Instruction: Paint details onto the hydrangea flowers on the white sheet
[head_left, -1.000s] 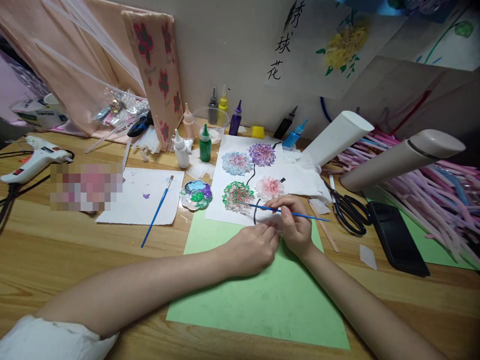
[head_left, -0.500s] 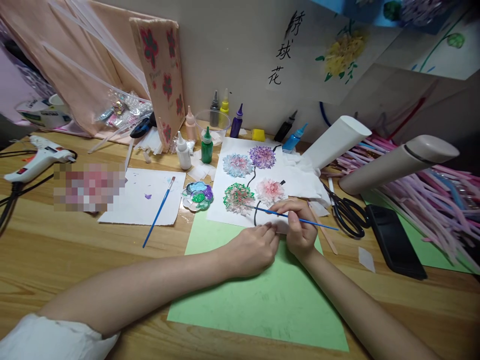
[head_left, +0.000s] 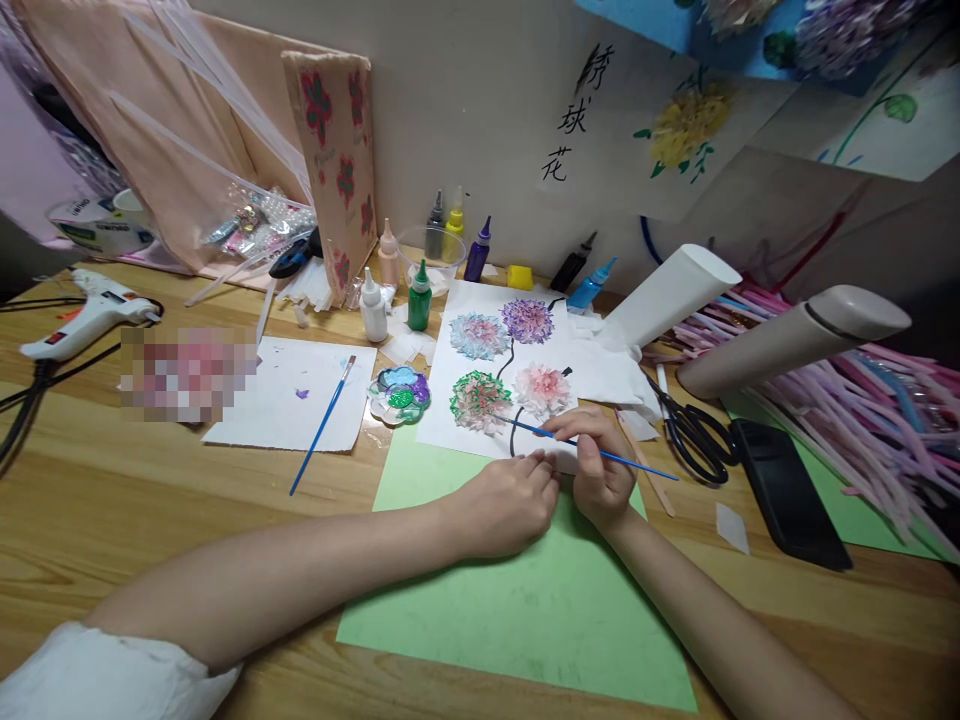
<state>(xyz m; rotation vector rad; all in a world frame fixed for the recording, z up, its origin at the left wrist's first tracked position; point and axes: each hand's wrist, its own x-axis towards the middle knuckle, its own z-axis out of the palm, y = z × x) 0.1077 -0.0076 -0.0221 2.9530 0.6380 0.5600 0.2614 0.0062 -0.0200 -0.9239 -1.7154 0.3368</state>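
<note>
My right hand (head_left: 604, 465) holds a thin blue paintbrush (head_left: 630, 461) in a pinch. The brush tip meets the lower right of a crinkled flower (head_left: 478, 400) with green-painted tips. My left hand (head_left: 502, 505) lies on the lower edge of the white paper (head_left: 439, 425), fingertips down and holding nothing. That paper also bears a purple flower (head_left: 527, 320), a light-blue and pink flower (head_left: 478, 335) and a pink flower (head_left: 541, 387), with dark painted stems. Beside the paper's left edge sits a flower-shaped palette (head_left: 401, 396) with green, purple and blue paint.
A green sheet (head_left: 517, 620) lies under both hands. At left are a second paintbrush (head_left: 322, 425) on white paper and a glue gun (head_left: 90, 315). Paint bottles, including a green bottle (head_left: 419, 297), stand behind. Scissors (head_left: 697, 435), a phone (head_left: 787, 490) and pipe cleaners (head_left: 847, 420) are at right.
The view has tilted slightly, so the scene sits a little lower and to the right. Both hands keep nearly the same pose, and the brush tip stays at the green-tipped flower.
</note>
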